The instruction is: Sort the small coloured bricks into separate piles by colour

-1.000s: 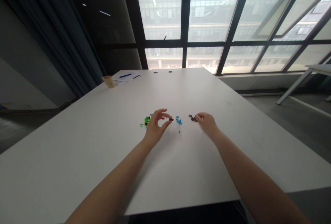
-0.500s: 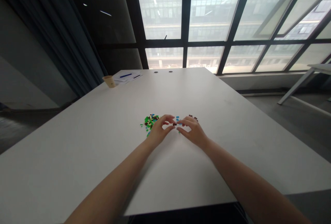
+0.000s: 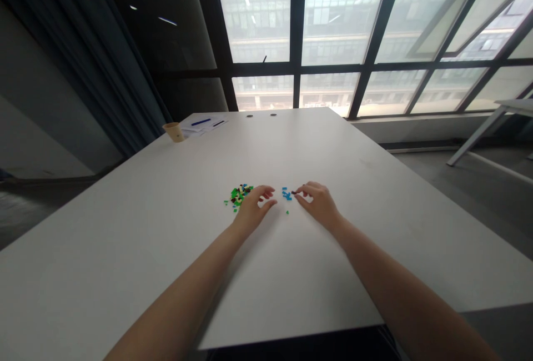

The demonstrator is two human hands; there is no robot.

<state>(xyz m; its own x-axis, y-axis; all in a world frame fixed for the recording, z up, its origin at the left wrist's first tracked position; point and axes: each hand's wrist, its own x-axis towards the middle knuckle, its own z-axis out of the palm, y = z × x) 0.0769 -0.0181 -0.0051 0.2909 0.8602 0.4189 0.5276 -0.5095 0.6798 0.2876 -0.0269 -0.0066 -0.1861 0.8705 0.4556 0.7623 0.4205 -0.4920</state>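
Observation:
On the white table lies a mixed heap of small green, yellow and dark pieces, and to its right a small cluster of blue pieces. My left hand rests beside the heap, thumb and fingers curled apart with nothing between them. My right hand pinches a small dark brown piece at its fingertips, just right of the blue cluster. One green piece lies alone between my hands.
A tan paper cup and papers with a blue pen sit at the table's far left corner. Large windows stand behind the table. Another table's leg shows at the right.
The dark brown piece passed from my left hand's pinch to my right hand. My right hand came in to the middle, took it, and drew back slightly right; my left hand lowered toward the heap.

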